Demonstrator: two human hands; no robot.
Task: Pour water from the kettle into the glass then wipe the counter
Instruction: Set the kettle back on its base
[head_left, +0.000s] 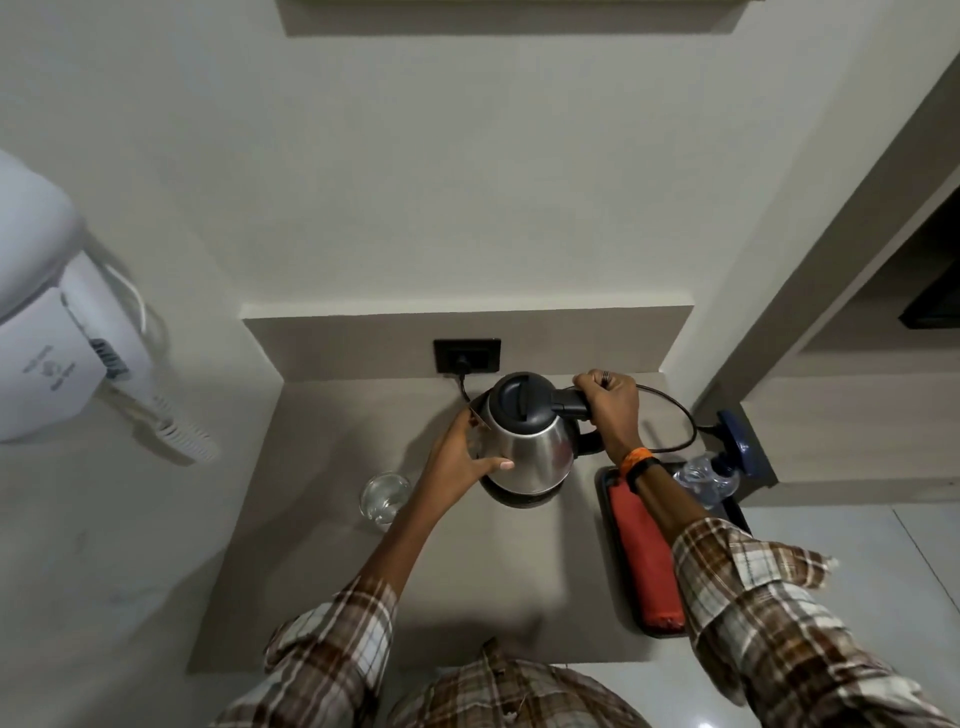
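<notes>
A wide beige tabletop (332, 561) fills the alcove, walls closing it in on three sides, and a white wall-mounted hair dryer (47, 322) with a coiled cord hangs at the far left. To the right on the tabletop lies a long black tray (610, 525) carrying a folded red cloth (644, 556), with a crumpled clear plastic bottle (709, 478) with a blue cap at the tray's far end. Dead centre is the steel kettle (527, 447), black lid on, sitting on or just over its dark base (514, 499) — contact there is hard to judge from above. Both plaid sleeves reach in: the right hand (608, 410) is wrapped tight around the kettle's black handle, an orange band and dark watch at the wrist, while the left hand (462, 457) is spread against the kettle's left side near the spout, thumb pressed on the steel body, fingers curled behind it. A black cord (675, 410) loops from behind the kettle around to the right, and a plug sits in the black wall socket (467, 356) just behind. Smallest of all, the clear glass (384, 496) stands upright on the tabletop, left of the kettle, just beside the left wrist.
</notes>
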